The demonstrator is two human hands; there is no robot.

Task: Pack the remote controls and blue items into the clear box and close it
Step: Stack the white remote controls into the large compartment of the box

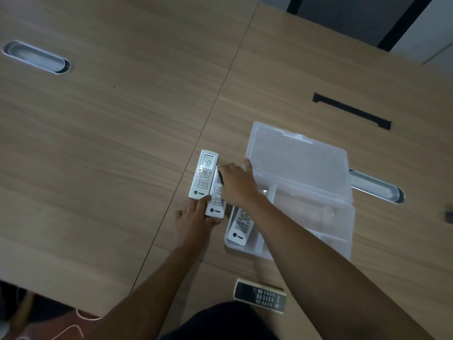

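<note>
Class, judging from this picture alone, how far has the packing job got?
Done: one white remote lies in the open clear box. In hand: both hands, left and right, are on a second white remote. Left: a third white remote, the dark remote near the table edge, then closing the lid. No blue items are visible.

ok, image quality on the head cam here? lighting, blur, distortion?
Head view: dim and underexposed, corners darkest. The wide lens bows the table seam. Only the lit screen on the far-left remote reads sharp; the dark remote near the bottom edge is soft. The clear box is low-contrast and hazy, so its contents are hard to read. No strong glare or hard shadows.
</note>
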